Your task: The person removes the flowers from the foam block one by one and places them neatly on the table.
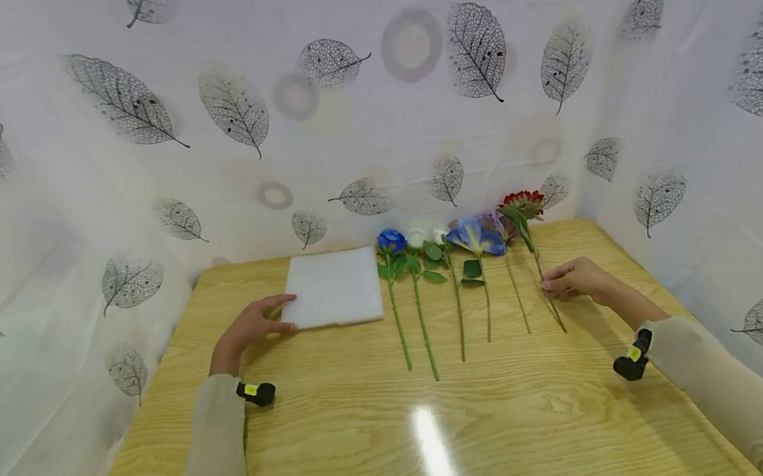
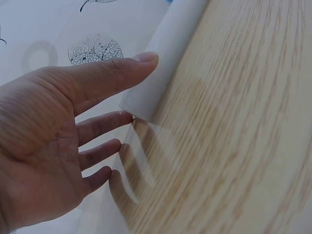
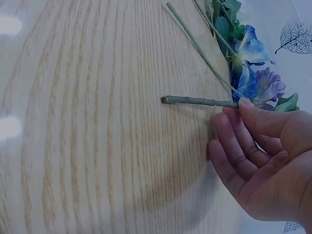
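Note:
My left hand (image 1: 251,325) is at the left side of a flat white foam slab (image 1: 332,288) that lies on the table. In the left wrist view its thumb (image 2: 141,61) lies along the slab's near edge, and the other fingers are extended at its left side. My right hand (image 1: 575,279) pinches the green stem (image 3: 195,101) of a red artificial flower (image 1: 526,205) between thumb and index finger. The flower's head points toward the back wall. Beside it lie a purple flower (image 1: 499,226) and a blue iris-like flower (image 1: 476,237).
Further left in the row lie two white roses, one nearer (image 1: 416,239) the blue rose (image 1: 391,240). All stems point toward the front of the wooden table (image 1: 338,424). A leaf-printed cloth (image 1: 364,139) hangs behind and at both sides.

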Demonstrator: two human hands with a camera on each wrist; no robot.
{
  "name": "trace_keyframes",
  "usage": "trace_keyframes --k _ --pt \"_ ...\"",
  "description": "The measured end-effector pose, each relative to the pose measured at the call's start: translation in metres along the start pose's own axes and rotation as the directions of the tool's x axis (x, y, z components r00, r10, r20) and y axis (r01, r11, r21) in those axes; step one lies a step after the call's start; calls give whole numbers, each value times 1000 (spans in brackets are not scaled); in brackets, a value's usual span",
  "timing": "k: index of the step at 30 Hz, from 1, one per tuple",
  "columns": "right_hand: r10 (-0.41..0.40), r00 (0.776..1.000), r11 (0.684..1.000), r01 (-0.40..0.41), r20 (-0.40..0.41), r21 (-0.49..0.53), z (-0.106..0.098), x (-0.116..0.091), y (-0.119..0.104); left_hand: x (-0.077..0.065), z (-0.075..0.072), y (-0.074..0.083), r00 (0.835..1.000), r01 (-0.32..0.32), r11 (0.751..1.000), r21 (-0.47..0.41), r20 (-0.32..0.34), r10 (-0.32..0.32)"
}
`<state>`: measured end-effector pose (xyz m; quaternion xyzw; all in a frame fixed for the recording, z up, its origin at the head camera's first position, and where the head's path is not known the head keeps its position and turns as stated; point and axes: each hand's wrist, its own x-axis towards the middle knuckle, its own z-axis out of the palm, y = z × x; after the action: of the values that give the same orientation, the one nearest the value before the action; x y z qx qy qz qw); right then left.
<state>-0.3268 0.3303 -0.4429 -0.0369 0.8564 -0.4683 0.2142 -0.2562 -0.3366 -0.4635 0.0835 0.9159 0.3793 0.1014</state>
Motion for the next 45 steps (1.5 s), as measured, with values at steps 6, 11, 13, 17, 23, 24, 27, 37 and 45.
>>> trace_keyframes --k 6,11,13,17,23,24,27,37,45 --pt "6 1000 1000 -5 14 -8 1 -1 -1 0 0 0 1000 3 1000 -9 1 -3" --pt "12 1000 1000 -11 25 -13 2 -1 -1 0 0 1 1000 5 1000 -11 3 -5" --pt "17 999 1000 -17 29 -16 2 -1 -1 0 0 1 1000 7 1000 -10 3 -7" --pt "25 999 999 -24 33 -25 1 0 -1 0 0 2 1000 15 1000 -10 3 -15" --pt "28 999 999 -27 34 -33 0 0 0 0 0 1 1000 22 999 -23 5 -22" --pt "29 999 999 -28 36 -32 0 0 0 0 0 1 1000 23 999 -25 5 -23" --pt "36 999 999 -35 40 -26 0 0 1 0 0 1 1000 24 999 -23 4 -24" --pt "40 998 999 -39 39 -26 1 2 2 0 0 1 1000 8 1000 -19 -1 -8" --pt "38 998 999 -37 51 -17 0 4 4 -1 0 1 1000 6 1000 -6 0 -6"
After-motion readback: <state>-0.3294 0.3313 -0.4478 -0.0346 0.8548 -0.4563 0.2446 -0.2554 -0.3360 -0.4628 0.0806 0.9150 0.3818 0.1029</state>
